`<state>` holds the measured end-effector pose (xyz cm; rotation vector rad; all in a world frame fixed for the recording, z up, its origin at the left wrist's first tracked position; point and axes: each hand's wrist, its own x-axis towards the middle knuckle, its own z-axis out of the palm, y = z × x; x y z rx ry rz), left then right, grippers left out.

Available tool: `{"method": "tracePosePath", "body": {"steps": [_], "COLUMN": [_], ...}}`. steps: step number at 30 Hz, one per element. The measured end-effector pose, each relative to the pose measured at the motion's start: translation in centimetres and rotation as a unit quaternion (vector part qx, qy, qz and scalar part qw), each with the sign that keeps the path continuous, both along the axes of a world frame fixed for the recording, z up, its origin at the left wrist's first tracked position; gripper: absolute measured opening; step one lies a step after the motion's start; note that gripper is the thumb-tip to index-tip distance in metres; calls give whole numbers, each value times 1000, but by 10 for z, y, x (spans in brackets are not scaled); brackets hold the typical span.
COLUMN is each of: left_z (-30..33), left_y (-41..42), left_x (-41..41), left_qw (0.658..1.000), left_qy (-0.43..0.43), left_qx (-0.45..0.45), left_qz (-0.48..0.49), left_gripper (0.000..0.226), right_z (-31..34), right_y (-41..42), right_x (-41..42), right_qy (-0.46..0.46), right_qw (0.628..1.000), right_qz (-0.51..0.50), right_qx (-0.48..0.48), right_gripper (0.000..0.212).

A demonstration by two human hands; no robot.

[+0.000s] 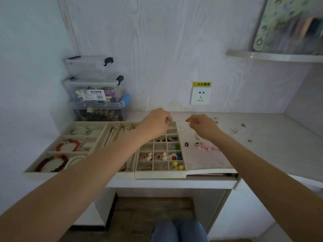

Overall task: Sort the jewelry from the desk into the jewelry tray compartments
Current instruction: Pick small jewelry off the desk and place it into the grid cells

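Observation:
My left hand hovers over the far rows of the small grid tray, with its fingertips pinched together. My right hand is just to the right, above the beige cloth pad, thumb and forefinger pinched. Each hand seems to pinch one end of a fine piece of jewelry, too thin to make out. The grid tray holds earrings and coloured beads. Pink bow pieces and black studs lie on the pad. Loose jewelry is scattered on the desk to the right.
A large beige tray at the left holds a red bracelet, dark beads and pearls. A middle tray holds necklaces. Stacked clear storage boxes stand at the back left, with a wall socket behind and a shelf at the upper right.

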<state>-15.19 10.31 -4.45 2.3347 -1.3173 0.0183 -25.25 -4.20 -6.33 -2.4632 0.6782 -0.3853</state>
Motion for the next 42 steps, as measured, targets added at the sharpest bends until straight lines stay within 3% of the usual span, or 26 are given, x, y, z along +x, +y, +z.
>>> {"method": "tracePosePath", "body": {"steps": [5, 11, 16, 20, 26, 35, 39, 42], "left_z": [-5, -31, -53, -52, -52, -36, -19, -3], "left_y": [-83, -161, -200, -213, -215, -196, -171, -138], "left_x": [23, 43, 49, 53, 61, 55, 57, 53], "left_qw": [995, 992, 993, 991, 994, 992, 985, 972], "left_qy": [66, 93, 94, 98, 44, 100, 171, 219], "left_qx": [67, 86, 63, 91, 99, 73, -12, -79], "left_qz": [-26, -22, 14, 23, 6, 21, 9, -5], "left_gripper": [42, 56, 56, 65, 25, 29, 23, 17], "right_z": [-6, -28, -42, -45, -46, -42, -25, -12], "right_y": [-72, -127, -148, -154, -160, -147, -128, -104], "right_x": [19, 51, 78, 86, 88, 88, 77, 59], "right_qy": [30, 92, 97, 63, 31, 35, -23, -76], "right_qw": [998, 996, 995, 998, 997, 995, 999, 994], "right_qz": [-61, -17, 22, 5, -8, -32, -33, -25], "right_qx": [-4, -4, 5, -20, -66, -82, -30, 73], "right_gripper": [44, 51, 50, 38, 20, 14, 15, 10]}}
